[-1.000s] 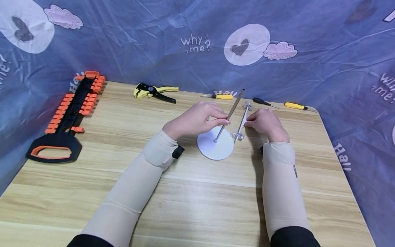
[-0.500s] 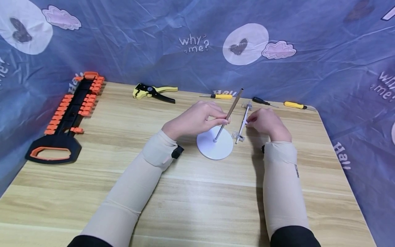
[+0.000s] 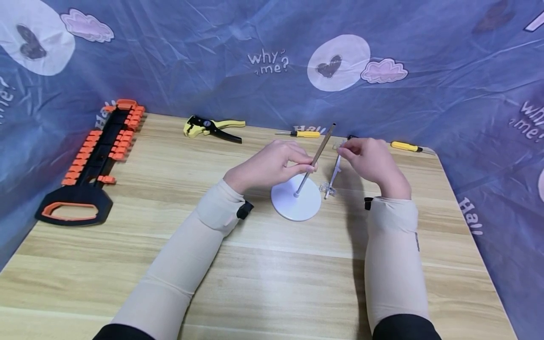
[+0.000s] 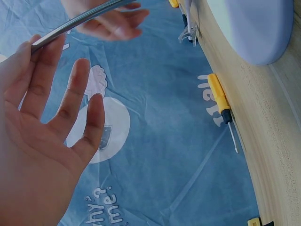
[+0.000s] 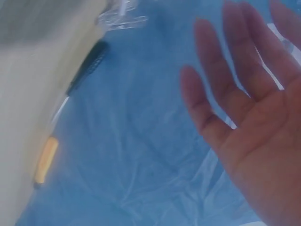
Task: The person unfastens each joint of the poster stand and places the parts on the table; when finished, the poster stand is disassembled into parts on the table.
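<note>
A thin metal rod (image 3: 321, 150) stands tilted in a round white base (image 3: 297, 205) on the table. My left hand (image 3: 276, 163) pinches the rod partway up between thumb and index finger; the other fingers are spread in the left wrist view, where the rod (image 4: 70, 23) crosses the top. A white bar (image 3: 335, 172) with a clear plastic clip (image 3: 328, 189) near its lower end lies right of the base. My right hand (image 3: 374, 163) is raised over the bar's far end, partly covering the clip there. Nothing shows in its palm (image 5: 263, 127), and its fingers are extended.
Along the back edge lie a yellow-and-black wire stripper (image 3: 212, 128), a yellow screwdriver (image 3: 307, 134) and another yellow screwdriver (image 3: 405, 146). A black screwdriver (image 5: 89, 61) is mostly behind my right hand in the head view. A black-and-orange rack (image 3: 102, 151) lies at left.
My right hand has come off the middle of the white bar, rising and moving toward its far end. The left hand keeps its pinch on the rod.
</note>
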Demonstrator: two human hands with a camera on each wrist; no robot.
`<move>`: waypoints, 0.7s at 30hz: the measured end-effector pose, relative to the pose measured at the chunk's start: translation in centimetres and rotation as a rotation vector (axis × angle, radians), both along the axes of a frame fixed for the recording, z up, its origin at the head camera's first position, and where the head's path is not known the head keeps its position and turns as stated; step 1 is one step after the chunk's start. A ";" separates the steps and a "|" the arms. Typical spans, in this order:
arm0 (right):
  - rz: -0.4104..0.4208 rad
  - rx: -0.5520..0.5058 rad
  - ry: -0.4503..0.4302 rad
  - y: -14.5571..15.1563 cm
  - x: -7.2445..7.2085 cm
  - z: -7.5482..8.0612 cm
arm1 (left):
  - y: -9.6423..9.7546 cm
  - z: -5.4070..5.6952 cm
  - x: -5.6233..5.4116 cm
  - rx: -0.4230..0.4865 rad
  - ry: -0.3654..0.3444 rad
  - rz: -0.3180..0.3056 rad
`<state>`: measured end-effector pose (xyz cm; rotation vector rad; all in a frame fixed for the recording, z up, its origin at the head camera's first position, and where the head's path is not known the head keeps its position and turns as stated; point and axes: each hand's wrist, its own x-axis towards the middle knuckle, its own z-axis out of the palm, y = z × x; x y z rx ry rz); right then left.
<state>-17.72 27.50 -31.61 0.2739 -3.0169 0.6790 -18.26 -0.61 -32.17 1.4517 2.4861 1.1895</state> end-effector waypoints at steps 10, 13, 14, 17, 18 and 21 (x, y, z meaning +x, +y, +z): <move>-0.086 -0.183 0.260 -1.5 0.7 1.3 | 0.0 0.1 0.1 -0.003 0.005 0.005; -0.078 -0.271 0.302 -2.0 1.0 1.7 | 0.0 0.0 0.0 0.003 0.009 0.003; -0.067 -0.302 0.309 -2.2 1.1 1.8 | 0.0 0.0 0.1 0.006 0.011 0.001; -0.024 -0.409 0.313 -3.0 1.5 2.4 | 0.0 0.0 0.1 0.012 0.016 -0.002; -0.005 -0.450 0.309 -3.3 1.7 2.6 | 0.0 0.0 0.1 0.013 0.016 -0.001; 0.055 -0.585 0.289 -4.1 2.3 3.3 | 0.0 0.0 0.0 0.010 0.013 -0.001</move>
